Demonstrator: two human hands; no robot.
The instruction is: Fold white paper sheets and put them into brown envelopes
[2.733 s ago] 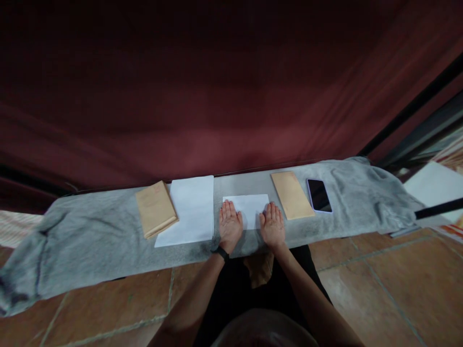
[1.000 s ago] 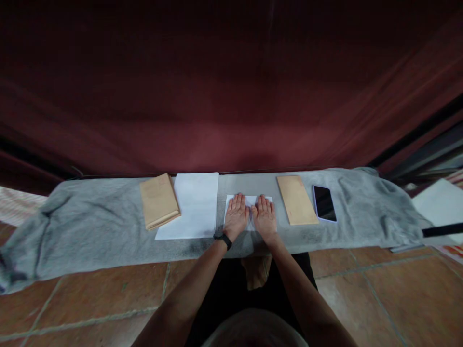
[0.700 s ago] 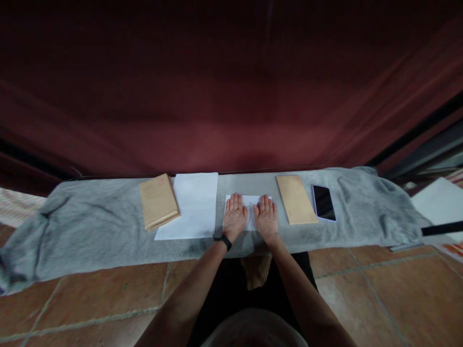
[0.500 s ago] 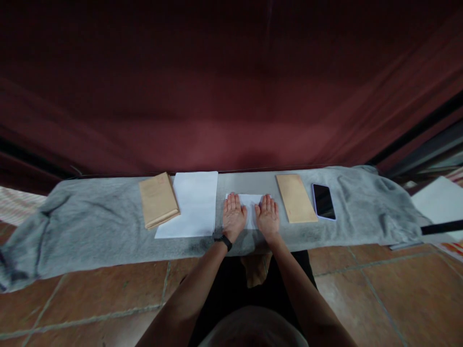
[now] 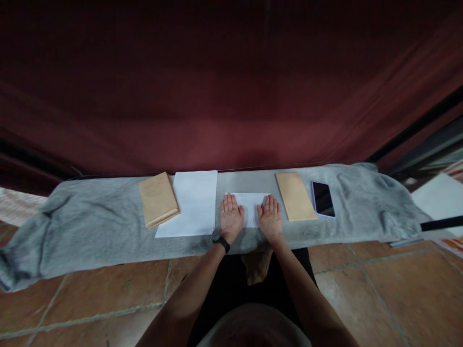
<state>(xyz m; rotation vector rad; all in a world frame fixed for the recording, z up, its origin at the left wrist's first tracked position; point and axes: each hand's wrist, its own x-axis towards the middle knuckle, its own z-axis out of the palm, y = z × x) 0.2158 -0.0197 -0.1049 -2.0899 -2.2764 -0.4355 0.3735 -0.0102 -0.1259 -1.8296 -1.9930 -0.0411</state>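
A small white sheet of paper [image 5: 251, 212], apparently folded, lies crosswise in front of me on the grey cloth. On its left end my left hand [image 5: 232, 218] rests palm down, fingers stretched out, a black band at the wrist. My right hand [image 5: 269, 218] lies flat over the right end in the same way, thumb pointing inward. Between the two thumbs the paper's middle shows; its ends are hidden under the hands. To the right is a single brown envelope [image 5: 295, 196]. Larger white sheets [image 5: 197, 205] lie to the left, partly beneath a stack of brown envelopes [image 5: 157, 200].
Grey cloth [image 5: 97, 219] covers the long narrow bench. A phone [image 5: 323, 199] with a dark screen lies right of the single envelope. A dark red upright surface [image 5: 217, 120] borders the bench's far edge. Brown floor tiles [image 5: 119, 284] are below.
My hands have slid slightly apart toward the paper's two ends, showing more of its middle. The envelopes, larger sheets and phone stay in place.
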